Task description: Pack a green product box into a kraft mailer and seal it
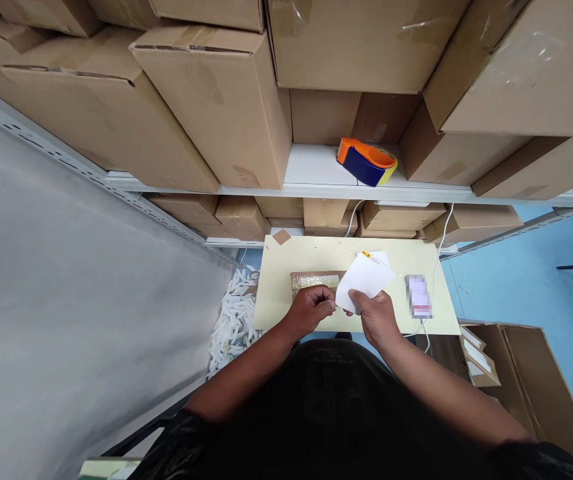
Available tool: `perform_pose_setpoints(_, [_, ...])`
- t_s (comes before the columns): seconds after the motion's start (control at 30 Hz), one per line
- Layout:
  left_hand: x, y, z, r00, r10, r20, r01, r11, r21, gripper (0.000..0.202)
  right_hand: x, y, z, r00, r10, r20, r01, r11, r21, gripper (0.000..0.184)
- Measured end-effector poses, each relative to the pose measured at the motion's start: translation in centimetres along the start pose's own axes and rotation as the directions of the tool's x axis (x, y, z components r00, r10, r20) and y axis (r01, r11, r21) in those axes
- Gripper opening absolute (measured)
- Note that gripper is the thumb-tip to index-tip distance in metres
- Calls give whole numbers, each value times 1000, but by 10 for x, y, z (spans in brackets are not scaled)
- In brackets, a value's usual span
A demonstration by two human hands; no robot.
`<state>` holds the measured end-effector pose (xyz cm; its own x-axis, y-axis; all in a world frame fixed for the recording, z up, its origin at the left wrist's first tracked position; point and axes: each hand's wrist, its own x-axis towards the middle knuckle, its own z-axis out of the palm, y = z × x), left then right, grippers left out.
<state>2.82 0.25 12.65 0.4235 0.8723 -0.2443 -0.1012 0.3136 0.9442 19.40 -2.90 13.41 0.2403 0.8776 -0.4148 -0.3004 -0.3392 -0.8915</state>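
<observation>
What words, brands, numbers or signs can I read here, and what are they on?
Nothing is legible.
White paper sheet in the bare right hand: yellow-and-black mark with print, too small.
Rectangular phone with lilac screen: pixelated.
Black fabric shirt: faint print, too dim.
Dark reddish-brown cardboard box: faint marks, too small.
</observation>
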Motion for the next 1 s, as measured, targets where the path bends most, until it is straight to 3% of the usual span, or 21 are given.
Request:
perform_pose_setpoints(0.2, [1, 5, 3, 998, 55, 29, -54, 998, -39, 14, 4, 1, 3, 988, 129, 85, -133, 990, 47, 28])
perform_pose_setpoints(0.3, [3, 2, 2, 997, 72, -8, -73, 996, -44, 16, 10, 6, 1, 985, 152, 79, -149, 988, -50, 40])
perform_pose_setpoints(0.37, [5, -3, 0, 995, 74, -65, -75, 997, -21, 15, 12, 10, -4, 999, 0, -48, -8, 984, -176, 56])
perform_pose_setpoints(0.43, [6, -8, -3, 990, 63, -123, -63, 998, 3, 14, 12, 9, -9, 959, -250, -134, 196, 926, -323, 63])
perform_pose_setpoints(0.5, [7, -10, -4, 986, 54, -158, -52, 999, 18, 14, 9, 4, -12, 914, -407, -1, 370, 831, -415, 47])
perform_pose_setpoints(0.57, [6, -10, -4, 985, 60, -162, -57, 998, 25, 15, 5, -3, -10, 880, -403, 252, 474, 778, -413, 21])
perform_pose_setpoints(0.63, [5, -8, -3, 986, 78, -149, -75, 997, 29, 16, 1, -9, -3, 847, -351, 398, 503, 772, -389, 7])
perform_pose_setpoints(0.8, [-2, -7, -3, 982, 108, -153, -99, 993, 67, 14, -1, -10, 12, 863, -347, 368, 491, 748, -447, 13])
perform_pose_setpoints(1.0, [-18, -17, -15, 963, 77, -260, -62, 996, 67, 8, 9, 0, 13, 905, -294, 308, 415, 772, -482, 14])
